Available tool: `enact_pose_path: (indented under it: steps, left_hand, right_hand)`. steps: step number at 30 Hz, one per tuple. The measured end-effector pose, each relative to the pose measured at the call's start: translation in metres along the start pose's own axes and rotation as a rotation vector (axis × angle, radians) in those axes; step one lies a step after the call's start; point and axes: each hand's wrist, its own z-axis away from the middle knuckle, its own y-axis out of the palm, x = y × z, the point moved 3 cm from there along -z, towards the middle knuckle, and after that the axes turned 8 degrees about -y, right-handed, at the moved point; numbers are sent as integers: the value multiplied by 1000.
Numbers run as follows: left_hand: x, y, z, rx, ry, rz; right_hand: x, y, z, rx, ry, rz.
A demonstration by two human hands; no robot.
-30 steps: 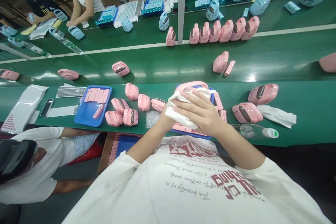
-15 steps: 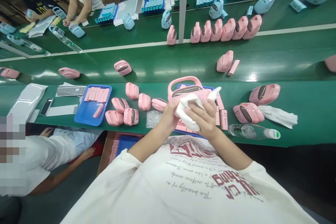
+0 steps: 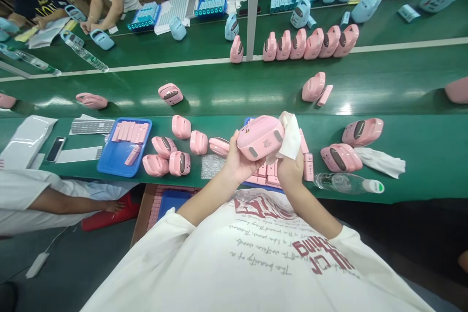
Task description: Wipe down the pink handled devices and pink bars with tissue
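Note:
My left hand [image 3: 238, 160] grips a pink plastic handheld device [image 3: 260, 137] from below, its underside turned toward me. My right hand [image 3: 289, 168] is closed on a white cloth [image 3: 290, 135] pressed against the device's right end. Both hands hover over a blue tray [image 3: 256, 184] of small pink parts at the near edge of the green table [image 3: 420, 156].
Several pink devices [image 3: 171, 153] lie left of my hands, two more [image 3: 361, 131] at right beside another white cloth [image 3: 380, 162] and a water bottle [image 3: 347, 183]. A second blue tray [image 3: 124, 146] sits left. Pink devices ride the green belt [image 3: 237, 87]. Other people work at left and across.
The pink device has been turned from face-up with its handle on top to underside-up. The cloth moved from its front to its right end. The person at left leaned back.

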Motion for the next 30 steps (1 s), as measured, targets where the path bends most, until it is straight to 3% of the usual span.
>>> enact_pose_path:
  steps: [4,7,9,11,13,16,18,21,24,26,30]
  left_hand:
    - [3,1,-7,16,44,-53]
    - [4,-4,-12,0,55,-51]
    - [5,-9,-15,-33,13,-41]
    - [6,-15,-18,-70,-28,-26]
    - [4,-23,-21,-132,4,0]
    - [-7,-37,-29,-212,123,-30]
    - [-20,-45,-39,-233,220,-119]
    - [-50,-48,-65,-231,421,-296]
    - [-86,-41,-102,-253,626,-571]
    - [-109,-35,-132,-374,719,-768]
    - [-147,-25,-195,-571,773,-883]
  right_hand:
    - [1,10,5,104,-431,285]
    - [-6,16,16,127,-688,349]
    - [-15,13,26,148,-805,289]
    - [-29,5,34,188,-787,247]
    - [-50,-9,31,216,-527,298]
    - [-96,-37,15,288,220,624]
    - [-124,-58,1,346,595,830]
    - [-158,-79,-17,374,797,935]
    - [-187,-86,-19,407,968,973]
    - [-200,-84,-15,435,1043,973]
    - [-213,-82,-14,448,1065,969]
